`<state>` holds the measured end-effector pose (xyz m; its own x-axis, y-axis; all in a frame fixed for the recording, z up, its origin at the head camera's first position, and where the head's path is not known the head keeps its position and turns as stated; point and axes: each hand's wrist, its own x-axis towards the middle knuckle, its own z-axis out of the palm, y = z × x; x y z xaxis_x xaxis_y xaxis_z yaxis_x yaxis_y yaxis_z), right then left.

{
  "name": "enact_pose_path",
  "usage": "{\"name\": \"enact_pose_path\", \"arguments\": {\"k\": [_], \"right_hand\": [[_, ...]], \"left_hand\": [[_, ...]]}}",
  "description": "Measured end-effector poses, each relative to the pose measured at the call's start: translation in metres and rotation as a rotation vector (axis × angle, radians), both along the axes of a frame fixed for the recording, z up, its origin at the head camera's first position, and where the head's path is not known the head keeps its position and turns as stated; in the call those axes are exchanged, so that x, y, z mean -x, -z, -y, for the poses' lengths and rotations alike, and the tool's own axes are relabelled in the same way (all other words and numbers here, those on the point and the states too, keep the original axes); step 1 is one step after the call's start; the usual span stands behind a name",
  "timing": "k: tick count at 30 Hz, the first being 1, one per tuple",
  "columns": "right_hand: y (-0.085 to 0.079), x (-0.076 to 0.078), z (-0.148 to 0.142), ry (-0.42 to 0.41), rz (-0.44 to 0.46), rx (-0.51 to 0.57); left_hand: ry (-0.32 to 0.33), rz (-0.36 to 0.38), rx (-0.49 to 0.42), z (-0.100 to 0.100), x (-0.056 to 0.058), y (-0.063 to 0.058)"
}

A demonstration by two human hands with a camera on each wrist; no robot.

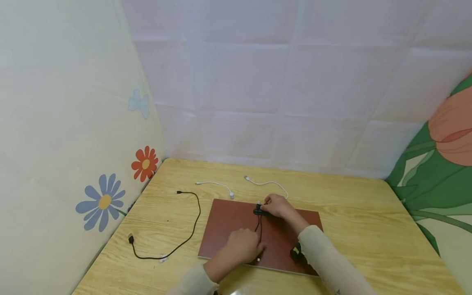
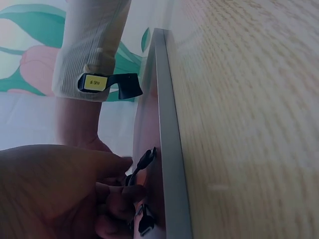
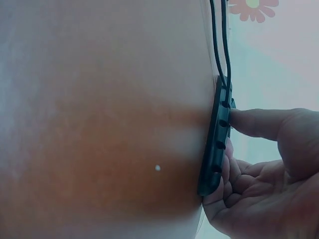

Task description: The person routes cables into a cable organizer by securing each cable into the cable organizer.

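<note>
Head view: over the brown board (image 1: pixel 225 223), a slotted holder (image 1: pixel 261 212) is gripped by the right hand (image 1: pixel 276 205), long axis sideways; left wrist: black cable (image 2: pixel 146 160) is pinched by the left hand (image 2: pixel 70 194) on the holder's near side; right wrist: strands (image 3: pixel 226 47) are seen at its left end

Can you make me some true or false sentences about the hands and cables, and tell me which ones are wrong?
1. The right hand holds a black slotted strip. True.
2. Two white cables lie beyond the far edge of the board. True.
3. The board is bright green. False: it is reddish brown.
4. The left hand touches the wall. False: it grips a black cable over the board.
5. Another black cable lies left of the board. True.
</note>
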<state>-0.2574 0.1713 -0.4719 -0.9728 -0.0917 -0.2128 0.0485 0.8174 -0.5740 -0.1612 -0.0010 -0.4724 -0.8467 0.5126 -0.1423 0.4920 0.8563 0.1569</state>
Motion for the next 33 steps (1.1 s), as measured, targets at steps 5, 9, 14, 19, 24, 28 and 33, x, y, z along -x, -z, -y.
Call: {"name": "enact_pose_path", "arguments": {"k": [5,9,14,19,24,28,33], "right_hand": [[0.001,0.001,-0.003,-0.003,0.005,0.029],[0.001,0.000,-0.004,-0.004,0.004,0.044],[0.001,0.001,-0.004,-0.009,0.000,0.049],[0.000,0.001,-0.004,-0.012,-0.003,0.045],[0.000,0.002,-0.005,-0.023,0.006,0.041],[-0.002,0.005,-0.006,-0.025,0.005,0.028],[-0.010,0.012,-0.008,-0.028,-0.020,0.029]], "left_hand": [[0.021,0.025,-0.056,0.004,0.002,-0.002],[0.039,0.050,-0.081,0.006,0.004,-0.002],[0.031,0.070,-0.159,0.014,0.009,-0.004],[0.011,-0.039,-0.220,0.027,0.023,0.000],[-0.032,-0.118,-0.188,0.040,0.035,0.004],[-0.072,-0.119,-0.171,0.045,0.038,0.007],[-0.100,-0.102,-0.146,0.050,0.040,0.010]]}}
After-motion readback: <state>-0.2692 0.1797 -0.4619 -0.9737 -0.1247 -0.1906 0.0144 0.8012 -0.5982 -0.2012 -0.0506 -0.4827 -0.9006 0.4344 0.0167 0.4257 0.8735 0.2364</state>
